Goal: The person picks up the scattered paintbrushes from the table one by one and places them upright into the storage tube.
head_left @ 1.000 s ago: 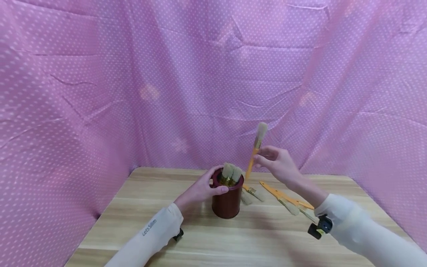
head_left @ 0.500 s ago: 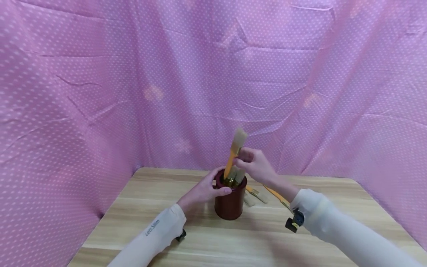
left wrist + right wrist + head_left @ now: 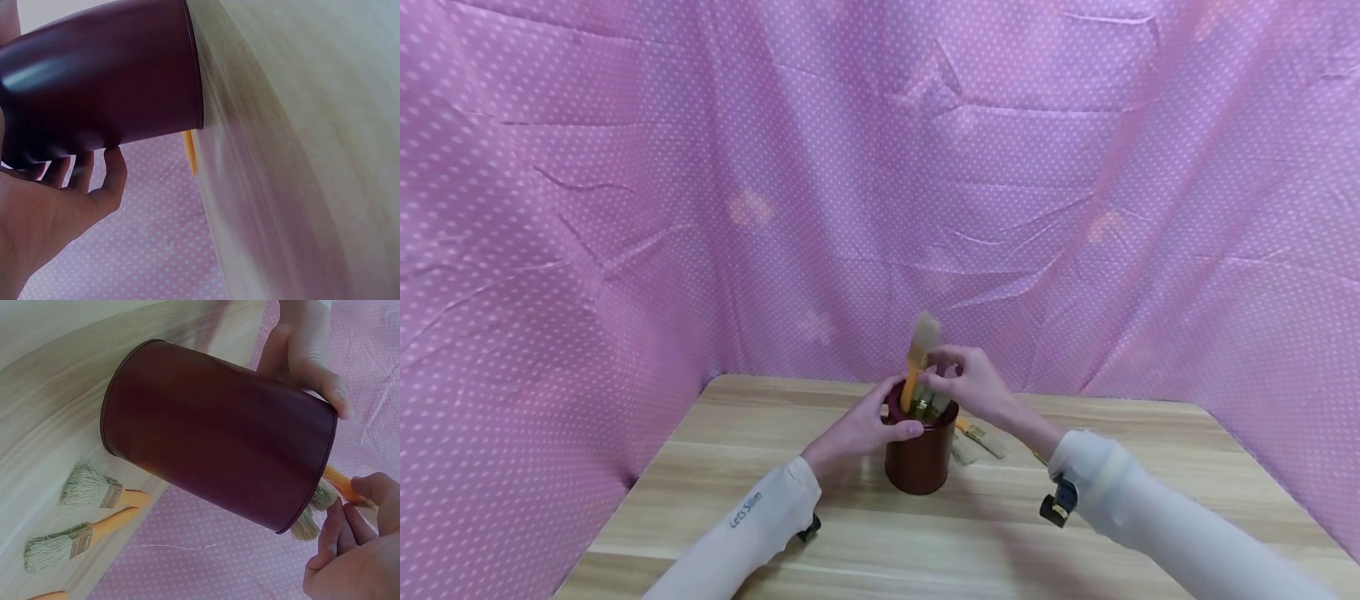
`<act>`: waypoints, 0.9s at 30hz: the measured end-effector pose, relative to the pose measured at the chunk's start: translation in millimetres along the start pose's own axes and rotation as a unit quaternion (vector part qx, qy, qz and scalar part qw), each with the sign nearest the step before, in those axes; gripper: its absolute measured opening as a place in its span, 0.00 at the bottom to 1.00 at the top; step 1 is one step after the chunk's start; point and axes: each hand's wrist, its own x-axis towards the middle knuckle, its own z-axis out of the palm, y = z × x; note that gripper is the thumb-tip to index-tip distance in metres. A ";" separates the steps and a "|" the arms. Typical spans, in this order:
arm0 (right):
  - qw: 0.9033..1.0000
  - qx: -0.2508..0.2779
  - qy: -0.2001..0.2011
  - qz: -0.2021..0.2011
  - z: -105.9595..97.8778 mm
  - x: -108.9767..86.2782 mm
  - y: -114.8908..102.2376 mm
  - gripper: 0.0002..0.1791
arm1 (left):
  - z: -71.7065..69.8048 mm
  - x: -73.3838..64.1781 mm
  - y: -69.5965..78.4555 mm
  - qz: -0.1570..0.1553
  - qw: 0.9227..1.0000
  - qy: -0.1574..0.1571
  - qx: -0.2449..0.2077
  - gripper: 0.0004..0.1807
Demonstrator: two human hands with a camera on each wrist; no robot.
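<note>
A dark red can [image 3: 917, 458] stands upright on the table, bristle ends of paintbrushes [image 3: 306, 525] poking out of its mouth. My left hand [image 3: 867, 423] grips the can near its rim from the left, thumb at the front and fingers round the far side. Just above the opening, my right hand [image 3: 973, 387] pinches a paintbrush [image 3: 913, 375] with an orange handle. Its bristles point up and the handle's lower end is inside the can's mouth. In the right wrist view the fingers of the right hand [image 3: 359, 540] are close to the bristles in the can.
Two paintbrushes [image 3: 59, 547] [image 3: 981, 437] lie on the wooden table [image 3: 865, 542] to the right of the can. Another orange handle [image 3: 50, 595] shows at the lower edge of the right wrist view. A pink dotted cloth [image 3: 880, 183] hangs behind the table.
My right hand has brought the paintbrush leftward over the can and lowered its handle into the mouth. The left hand keeps its grip on the can.
</note>
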 end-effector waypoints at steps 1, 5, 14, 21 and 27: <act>1.000 0.002 0.002 -0.002 -0.2 -0.2 0.2 0.14 | 0.3 0.4 0.2 0.002 1.000 0.000 0.000 0.38; 1.000 0.013 0.008 -0.008 -1.1 -1.4 1.3 0.14 | 1.3 1.0 0.5 0.002 1.000 -0.001 0.002 0.39; 0.999 0.037 0.024 -0.001 -20.0 -9.9 0.2 0.14 | 0.2 -2.6 -0.3 -0.016 1.000 0.010 0.009 0.41; 0.999 0.012 0.027 0.038 -61.7 -35.5 4.3 0.12 | -1.0 -2.6 -2.5 -0.022 0.999 0.025 0.025 0.42; 0.996 -0.050 0.036 0.057 -98.0 -68.7 60.0 0.16 | 0.6 0.0 -2.6 -0.017 1.000 0.017 0.016 0.42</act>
